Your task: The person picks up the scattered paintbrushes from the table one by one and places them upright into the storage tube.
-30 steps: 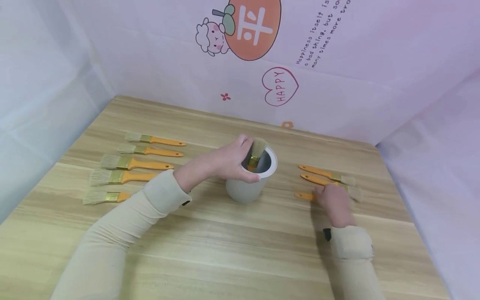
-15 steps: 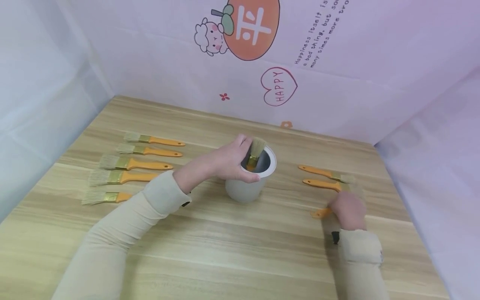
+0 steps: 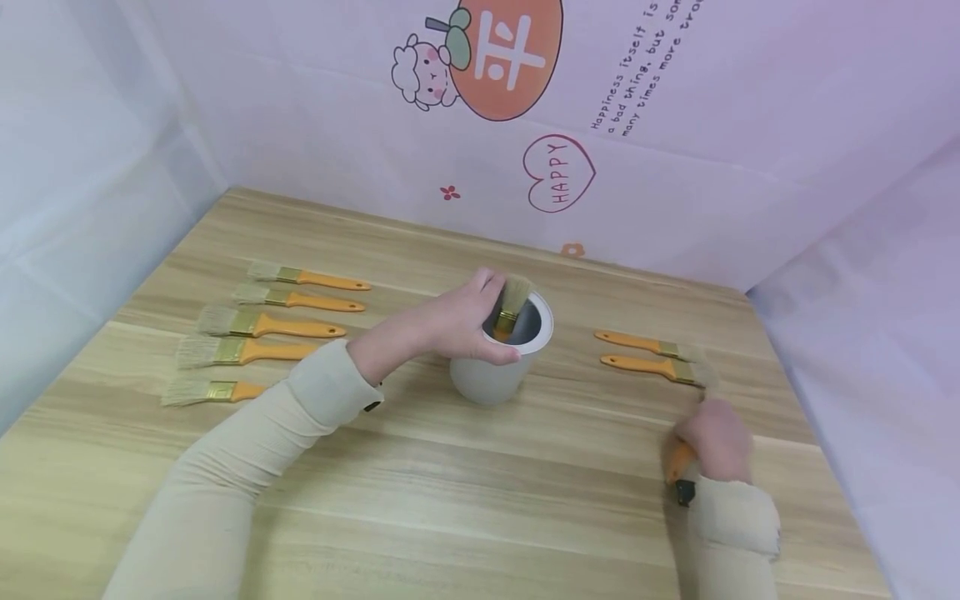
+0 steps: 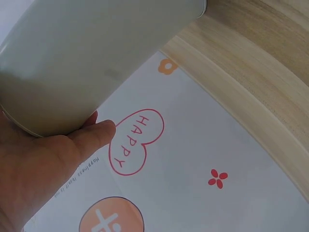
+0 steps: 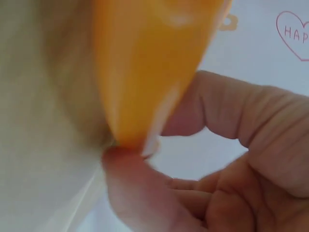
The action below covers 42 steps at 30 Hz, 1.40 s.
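A pale grey cylindrical cup (image 3: 491, 375) stands mid-table with one paintbrush (image 3: 512, 307) upright in it, bristles up. My left hand (image 3: 461, 321) grips the cup's rim on its left side; the left wrist view shows the thumb (image 4: 84, 140) against the cup wall (image 4: 87, 53). My right hand (image 3: 716, 437) is lifted near the table's right front, holding an orange-handled paintbrush (image 3: 680, 461). That orange handle (image 5: 145, 67) fills the right wrist view, pinched between thumb and fingers.
Two orange-handled brushes (image 3: 652, 357) lie right of the cup. Several more brushes (image 3: 258, 327) lie in a column on the left. The wooden table (image 3: 465, 500) is walled by pale printed sheets (image 3: 562, 158) at the back and sides.
My right hand picked the nearest brush from the right-hand row and pulled it back toward me, turning its handle downward. The left hand and cup stayed still.
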Tool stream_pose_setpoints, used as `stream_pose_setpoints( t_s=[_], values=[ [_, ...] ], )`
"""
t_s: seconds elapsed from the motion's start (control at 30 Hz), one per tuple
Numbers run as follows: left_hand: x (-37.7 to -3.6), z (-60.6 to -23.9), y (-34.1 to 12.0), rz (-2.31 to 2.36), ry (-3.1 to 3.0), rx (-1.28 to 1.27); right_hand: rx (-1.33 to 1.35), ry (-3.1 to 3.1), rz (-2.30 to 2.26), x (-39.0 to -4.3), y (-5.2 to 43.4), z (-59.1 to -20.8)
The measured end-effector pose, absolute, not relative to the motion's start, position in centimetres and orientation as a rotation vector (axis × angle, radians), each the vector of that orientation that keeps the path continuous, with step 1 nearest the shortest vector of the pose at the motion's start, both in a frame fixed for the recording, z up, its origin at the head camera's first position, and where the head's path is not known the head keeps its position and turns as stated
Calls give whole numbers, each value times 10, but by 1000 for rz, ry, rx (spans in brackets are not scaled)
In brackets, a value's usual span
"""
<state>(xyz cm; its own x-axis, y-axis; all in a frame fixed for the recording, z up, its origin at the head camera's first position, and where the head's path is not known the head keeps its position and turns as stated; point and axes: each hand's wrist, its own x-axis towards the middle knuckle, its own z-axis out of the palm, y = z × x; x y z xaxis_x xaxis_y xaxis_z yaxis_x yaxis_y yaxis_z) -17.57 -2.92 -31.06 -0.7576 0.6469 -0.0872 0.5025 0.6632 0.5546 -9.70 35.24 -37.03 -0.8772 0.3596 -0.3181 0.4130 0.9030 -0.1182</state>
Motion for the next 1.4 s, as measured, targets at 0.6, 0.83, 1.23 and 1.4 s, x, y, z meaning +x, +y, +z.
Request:
stream_pose_setpoints(
  t_s=[0.6,0.83,1.23,1.4],
  values=[
    [-175,-310,-30,737,2598,917,866,2996,-419,-90,339,-353],
    [-174,-311,-32,722,2607,932,773,3162,-574,-95,322,-343],
    [-171,-308,-34,730,2593,925,559,3187,-1829,-100,250,-310],
    [-171,-307,-32,739,2591,921,-176,2851,-2482,-98,203,-294]
  ],
)
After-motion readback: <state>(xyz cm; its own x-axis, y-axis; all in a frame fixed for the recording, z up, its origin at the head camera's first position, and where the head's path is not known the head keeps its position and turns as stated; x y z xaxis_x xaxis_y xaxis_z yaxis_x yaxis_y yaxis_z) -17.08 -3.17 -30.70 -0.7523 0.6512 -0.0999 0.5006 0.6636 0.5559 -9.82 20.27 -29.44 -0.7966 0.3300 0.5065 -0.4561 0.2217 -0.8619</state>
